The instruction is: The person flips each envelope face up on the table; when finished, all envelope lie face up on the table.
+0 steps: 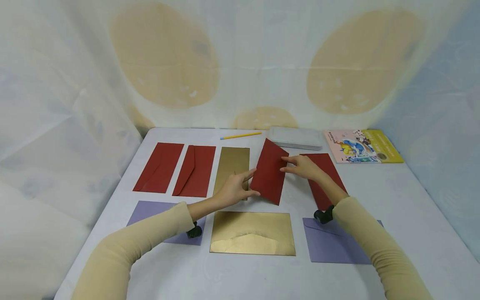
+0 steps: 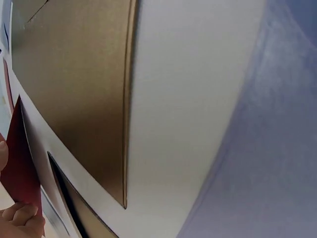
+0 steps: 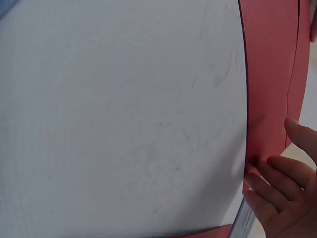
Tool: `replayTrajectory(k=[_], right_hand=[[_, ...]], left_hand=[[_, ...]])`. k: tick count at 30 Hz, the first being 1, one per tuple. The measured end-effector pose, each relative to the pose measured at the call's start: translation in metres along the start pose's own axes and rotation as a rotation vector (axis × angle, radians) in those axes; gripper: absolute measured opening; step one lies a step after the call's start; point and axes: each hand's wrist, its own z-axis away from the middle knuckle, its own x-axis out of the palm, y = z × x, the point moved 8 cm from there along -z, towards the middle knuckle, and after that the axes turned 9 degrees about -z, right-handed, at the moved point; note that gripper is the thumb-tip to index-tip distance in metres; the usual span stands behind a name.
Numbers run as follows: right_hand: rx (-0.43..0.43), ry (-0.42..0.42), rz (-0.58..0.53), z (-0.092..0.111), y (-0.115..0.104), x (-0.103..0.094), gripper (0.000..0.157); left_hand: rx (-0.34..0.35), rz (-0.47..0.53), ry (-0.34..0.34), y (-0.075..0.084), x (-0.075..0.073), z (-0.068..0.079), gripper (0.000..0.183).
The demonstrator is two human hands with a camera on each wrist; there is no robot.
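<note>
A red envelope (image 1: pixel 269 173) is held tilted above the middle of the table, its upper end raised. My left hand (image 1: pixel 233 189) grips its left edge, thumb low and fingers higher. At its right edge my right hand (image 1: pixel 303 167) pinches it; the right wrist view shows the thumb and fingers against the red paper (image 3: pixel 270 74). Partly behind my left hand lies an upright gold envelope (image 1: pixel 232 164). Another red envelope (image 1: pixel 322 175) lies under my right forearm. In the left wrist view the held envelope (image 2: pixel 22 163) appears at the lower left edge.
Two red envelopes (image 1: pixel 159 166) (image 1: pixel 198 171) lie at the left. In front are a wide gold envelope (image 1: pixel 253 233) and two lavender envelopes (image 1: pixel 150 210) (image 1: pixel 326 246), partly covered by my sleeves. A pencil (image 1: pixel 241 136), a flat white case (image 1: pixel 296 137) and a colourful book (image 1: pixel 363 146) lie at the back.
</note>
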Motion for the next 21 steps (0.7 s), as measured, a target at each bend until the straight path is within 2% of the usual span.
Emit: replayTrajectory(k=[10,17,21], right_hand=[[0.03,0.01,0.003,-0.001,0.006,0.0,0.062],[0.037,0.022,0.005,0.0,0.009,-0.001,0.063],[0.013,0.034,-0.013,0.002,0.008,-0.001,0.064]], left_hand=[[-0.049,-0.118,-0.09,-0.004,0.013,-0.003,0.08],[-0.042,-0.183,-0.116,-0.002,0.018,-0.004,0.076],[-0.039,-0.218,-0.147,-0.001,0.021,-0.003,0.074]])
